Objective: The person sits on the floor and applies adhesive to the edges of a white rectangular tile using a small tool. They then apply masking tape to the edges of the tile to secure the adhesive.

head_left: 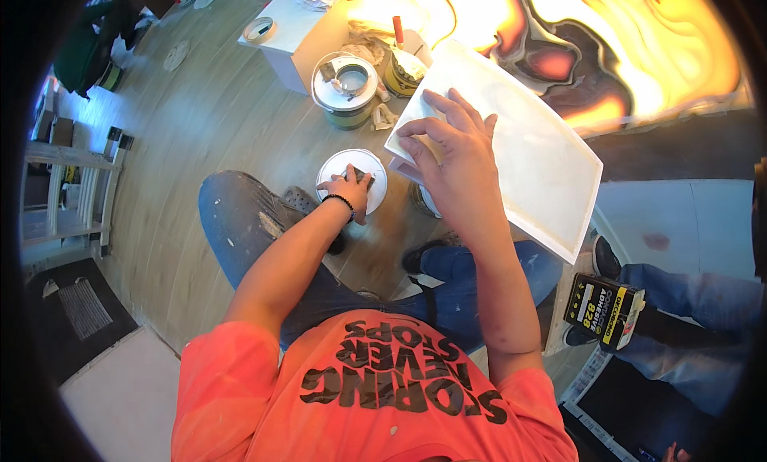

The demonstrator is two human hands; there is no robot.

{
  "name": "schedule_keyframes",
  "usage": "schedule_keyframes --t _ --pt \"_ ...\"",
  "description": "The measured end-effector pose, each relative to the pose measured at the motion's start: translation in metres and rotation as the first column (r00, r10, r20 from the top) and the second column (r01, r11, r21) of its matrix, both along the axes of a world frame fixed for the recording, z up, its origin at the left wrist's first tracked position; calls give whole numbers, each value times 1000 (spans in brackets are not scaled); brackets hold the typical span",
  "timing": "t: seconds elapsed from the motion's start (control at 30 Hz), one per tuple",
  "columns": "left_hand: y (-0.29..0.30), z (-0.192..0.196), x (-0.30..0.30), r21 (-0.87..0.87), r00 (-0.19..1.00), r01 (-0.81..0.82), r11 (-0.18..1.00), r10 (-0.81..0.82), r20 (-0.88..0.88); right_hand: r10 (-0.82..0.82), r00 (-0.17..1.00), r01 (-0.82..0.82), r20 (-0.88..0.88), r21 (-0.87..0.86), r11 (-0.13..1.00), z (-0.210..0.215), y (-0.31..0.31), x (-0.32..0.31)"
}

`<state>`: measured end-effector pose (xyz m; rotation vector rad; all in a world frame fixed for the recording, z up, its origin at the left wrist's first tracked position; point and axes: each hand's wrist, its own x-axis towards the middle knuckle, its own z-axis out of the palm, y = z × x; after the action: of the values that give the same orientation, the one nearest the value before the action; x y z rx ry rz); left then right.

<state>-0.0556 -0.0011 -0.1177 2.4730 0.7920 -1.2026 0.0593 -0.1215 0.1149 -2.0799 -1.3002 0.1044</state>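
Below, left hand (352,194) around dark pad (361,176) on lid (377,197), floor (240,126) alongside, right hand (454,141) over edge of panel (543,170), grip unclear.

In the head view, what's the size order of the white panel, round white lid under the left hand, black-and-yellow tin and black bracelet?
1. White panel
2. Round white lid and black-and-yellow tin: too alike to rank
3. Black bracelet

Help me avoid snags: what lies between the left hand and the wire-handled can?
The head view shows the white disc's far part, then wood floor, between the left hand and the wire-handled can.
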Motion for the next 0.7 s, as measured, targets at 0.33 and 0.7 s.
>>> schedule_keyframes --t 0.33,0.7 --pt "1 5 5 -4 1000 -19 1000 19 -24 -2 1000 2 -6 -6 1000 0 2 -2" --pt "3 24 6 55 977 -86 995 73 201 34 999 -34 15 -46 998 1 4 -1"
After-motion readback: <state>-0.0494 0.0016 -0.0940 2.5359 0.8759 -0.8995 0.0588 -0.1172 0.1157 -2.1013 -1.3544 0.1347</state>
